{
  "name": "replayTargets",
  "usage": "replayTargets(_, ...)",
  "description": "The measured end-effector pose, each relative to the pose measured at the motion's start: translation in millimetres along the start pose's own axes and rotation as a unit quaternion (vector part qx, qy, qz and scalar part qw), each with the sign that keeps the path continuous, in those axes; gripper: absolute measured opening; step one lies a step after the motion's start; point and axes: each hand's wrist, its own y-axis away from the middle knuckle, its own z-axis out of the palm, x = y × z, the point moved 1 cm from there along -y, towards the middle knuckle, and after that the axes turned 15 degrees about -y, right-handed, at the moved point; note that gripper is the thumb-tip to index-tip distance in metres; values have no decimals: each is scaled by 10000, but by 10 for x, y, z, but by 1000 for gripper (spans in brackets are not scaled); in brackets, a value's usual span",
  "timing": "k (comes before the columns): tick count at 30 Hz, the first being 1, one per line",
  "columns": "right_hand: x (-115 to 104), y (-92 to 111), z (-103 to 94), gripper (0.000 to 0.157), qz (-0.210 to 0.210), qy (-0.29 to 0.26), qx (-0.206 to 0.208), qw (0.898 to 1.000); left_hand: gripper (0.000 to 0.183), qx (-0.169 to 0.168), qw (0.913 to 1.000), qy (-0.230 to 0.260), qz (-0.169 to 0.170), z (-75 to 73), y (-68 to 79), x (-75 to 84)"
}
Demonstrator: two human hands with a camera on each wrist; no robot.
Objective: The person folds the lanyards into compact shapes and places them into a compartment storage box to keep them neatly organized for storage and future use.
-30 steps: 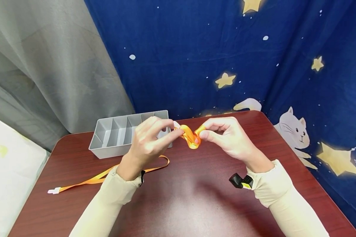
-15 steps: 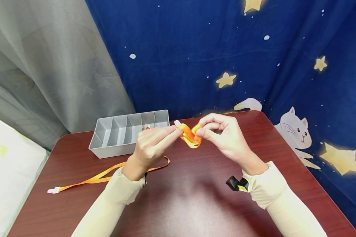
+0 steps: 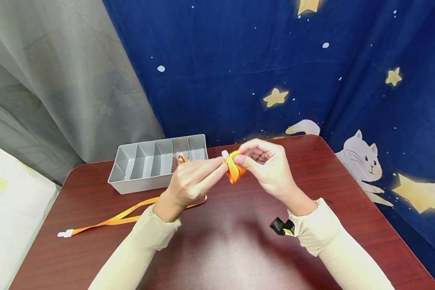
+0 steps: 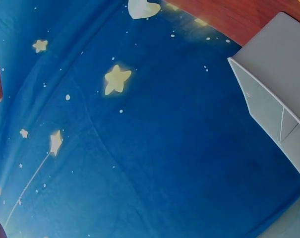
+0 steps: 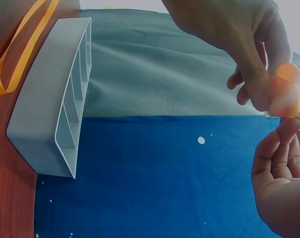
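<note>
Above the table, both hands hold a folded orange lanyard [image 3: 234, 169] with a small white clip [image 3: 224, 154] at its upper left. My left hand [image 3: 193, 181] pinches the lanyard near the clip between thumb and fingers. From the other side my right hand [image 3: 268, 167] pinches the folded band. In the right wrist view the orange band [image 5: 287, 94] shows between the fingers of the two hands. A second orange lanyard [image 3: 121, 219] lies stretched on the table under my left forearm, its white clip [image 3: 66, 233] at the left end.
A grey divided box [image 3: 141, 185] stands at the back left of the table [image 3: 239, 249]. One of its right compartments holds a small orange and white item [image 3: 181, 158]. A blue star-patterned curtain [image 3: 221, 80] hangs behind, with a grey curtain [image 3: 76, 80] left of it.
My right hand has moved left toward the left hand, and the lanyard's loose loops have become a tighter bundle. My left hand has shifted slightly right and down, uncovering more of the box.
</note>
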Motion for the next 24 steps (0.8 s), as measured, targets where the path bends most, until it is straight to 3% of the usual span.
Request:
replayTargets(11,-82,100,-52,20,116,-400,-294,9987,22,-98,9998,-162,43,-65,-156,222)
replayTargets(17,-78,78,-73,28,682,-296,-585,9955,20,-109,9997,-133,177,-71,-162,225)
replayTargets(24,-115,43,-126,18,1393,88,-1129,9838,18,-232,9989,-136,375,-84,-171,221)
